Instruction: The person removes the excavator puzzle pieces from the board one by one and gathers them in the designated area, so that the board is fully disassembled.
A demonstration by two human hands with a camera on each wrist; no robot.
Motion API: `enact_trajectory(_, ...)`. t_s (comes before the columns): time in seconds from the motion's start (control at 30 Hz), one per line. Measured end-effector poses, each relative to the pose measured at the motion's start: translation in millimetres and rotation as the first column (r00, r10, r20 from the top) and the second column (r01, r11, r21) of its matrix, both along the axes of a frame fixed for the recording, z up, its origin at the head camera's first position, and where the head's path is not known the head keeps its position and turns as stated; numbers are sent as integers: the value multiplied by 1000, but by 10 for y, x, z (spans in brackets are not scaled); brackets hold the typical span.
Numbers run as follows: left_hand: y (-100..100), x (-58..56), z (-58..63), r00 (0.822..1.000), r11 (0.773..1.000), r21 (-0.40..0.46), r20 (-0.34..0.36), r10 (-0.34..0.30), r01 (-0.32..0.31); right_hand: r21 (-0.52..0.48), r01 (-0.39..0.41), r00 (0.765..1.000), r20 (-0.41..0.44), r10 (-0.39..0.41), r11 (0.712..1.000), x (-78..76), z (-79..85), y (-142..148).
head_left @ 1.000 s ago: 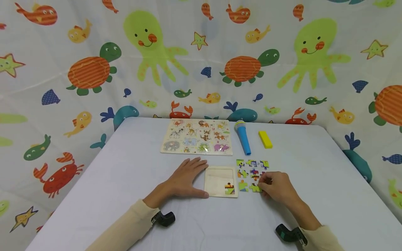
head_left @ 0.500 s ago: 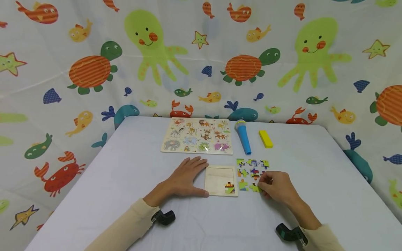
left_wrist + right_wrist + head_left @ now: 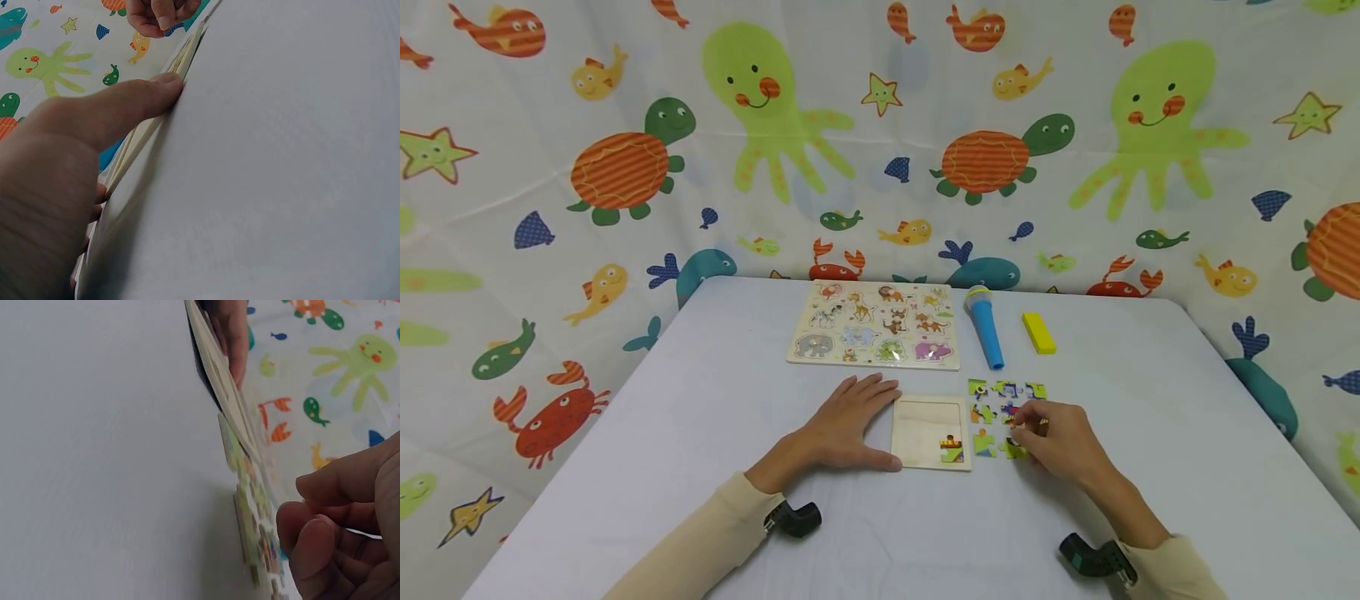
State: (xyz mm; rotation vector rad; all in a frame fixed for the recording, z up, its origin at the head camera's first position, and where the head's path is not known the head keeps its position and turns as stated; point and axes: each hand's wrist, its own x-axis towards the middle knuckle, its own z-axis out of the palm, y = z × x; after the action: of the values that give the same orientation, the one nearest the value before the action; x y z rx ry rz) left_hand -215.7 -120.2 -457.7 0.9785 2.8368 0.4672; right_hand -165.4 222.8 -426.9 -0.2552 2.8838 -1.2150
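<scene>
In the head view, my left hand [image 3: 842, 425] lies spread beside the square wooden puzzle tray [image 3: 917, 460]. Its thumb [image 3: 165, 87] touches the near edge and its fingers reach the far left corner. One train-picture puzzle piece [image 3: 952, 450] sits in the tray's lower right corner. My right hand [image 3: 1060, 437], fingers curled together, hovers over the right side of the loose puzzle pieces [image 3: 985, 443]. In the right wrist view, a small pale sliver of a puzzle piece [image 3: 305, 501] shows between the pinched thumb and fingertips; the rest is hidden.
Behind the tray lies an animal peg puzzle board [image 3: 874, 325]. A blue toy microphone [image 3: 985, 329] and a yellow block [image 3: 1039, 333] stand right of it on the white tabletop [image 3: 700, 400]. A sea-animal curtain [image 3: 865, 133] hangs along the back.
My right hand has lifted slightly and shifted toward the middle row of loose pieces, covering more of them. The left hand and tray keep their places; the head view has moved a little.
</scene>
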Motion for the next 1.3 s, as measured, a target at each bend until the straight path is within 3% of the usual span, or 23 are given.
enact_trajectory(0.37, -7, 6, 26, 1000, 1000, 12, 4, -2, 2, -20, -68, 997, 35, 69, 997, -25, 95, -292)
enact_trajectory(0.97, 4, 16, 25, 1000, 1000, 8, 9, 7, -7, -41, -219, 971, 87, 222, 975, -39, 25, -644)
enact_trajectory(1.3, -8, 18, 31, 1000, 1000, 14, 6, 2, -2, -26, -245, 959, 140, 246, 969, -58, 35, -728)
